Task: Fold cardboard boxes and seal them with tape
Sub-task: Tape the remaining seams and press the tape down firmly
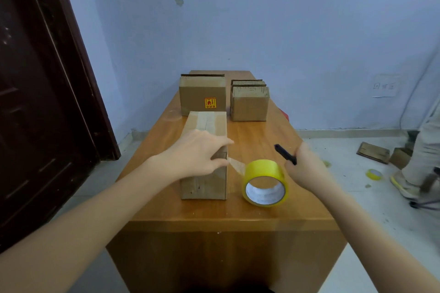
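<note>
1. Setting: blue-walled room, dark door at 9 o'clock; narrow wooden table (262,140).
2. Cardboard box (204,181): stood at table centre, top seam taped. Judged light, stiff-walled, easily dented; best held flat on top or by its edges.
3. Tape roll (265,182): yellow, at 3 o'clock of the box, joined to it by a stretched strip (235,164). Judged sticky, prone to twist.
4. Left hand (197,153): fingers spread, pressing the box top.
5. Right hand (307,166): curled round a dark cutter (284,153).
6. Two further boxes (202,98) at 12 o'clock.
</note>
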Available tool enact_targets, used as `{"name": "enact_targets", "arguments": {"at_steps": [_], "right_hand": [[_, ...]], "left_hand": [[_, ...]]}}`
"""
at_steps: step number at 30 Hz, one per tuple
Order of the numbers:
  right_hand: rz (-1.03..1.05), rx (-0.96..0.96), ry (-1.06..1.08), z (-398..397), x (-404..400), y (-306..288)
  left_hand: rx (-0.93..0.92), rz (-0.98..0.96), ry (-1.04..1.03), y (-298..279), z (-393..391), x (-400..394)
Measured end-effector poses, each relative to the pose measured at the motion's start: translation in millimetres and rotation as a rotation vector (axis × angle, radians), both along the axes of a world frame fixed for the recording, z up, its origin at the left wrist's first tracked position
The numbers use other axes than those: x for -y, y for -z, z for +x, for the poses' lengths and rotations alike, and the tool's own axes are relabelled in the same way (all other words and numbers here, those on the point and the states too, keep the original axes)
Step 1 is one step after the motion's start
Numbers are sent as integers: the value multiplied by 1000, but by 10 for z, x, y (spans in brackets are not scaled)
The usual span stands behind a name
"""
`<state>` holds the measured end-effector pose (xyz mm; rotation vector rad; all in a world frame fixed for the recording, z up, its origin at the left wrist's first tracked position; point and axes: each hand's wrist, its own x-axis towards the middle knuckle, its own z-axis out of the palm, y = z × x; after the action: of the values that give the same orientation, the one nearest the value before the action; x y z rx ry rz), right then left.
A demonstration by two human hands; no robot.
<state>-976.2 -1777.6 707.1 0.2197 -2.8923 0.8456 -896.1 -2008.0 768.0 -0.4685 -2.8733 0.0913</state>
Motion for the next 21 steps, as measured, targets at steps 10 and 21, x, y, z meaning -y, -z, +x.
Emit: {"name": "enact_targets", "arguments": {"at_steps": [10, 21], "right_hand": [[-223, 253, -359, 671, 238, -549], [-23, 91, -301, 687, 441, -476]], "left_hand": [[76, 98, -30, -12, -37, 81], [84, 108, 0, -34, -19, 92]]}}
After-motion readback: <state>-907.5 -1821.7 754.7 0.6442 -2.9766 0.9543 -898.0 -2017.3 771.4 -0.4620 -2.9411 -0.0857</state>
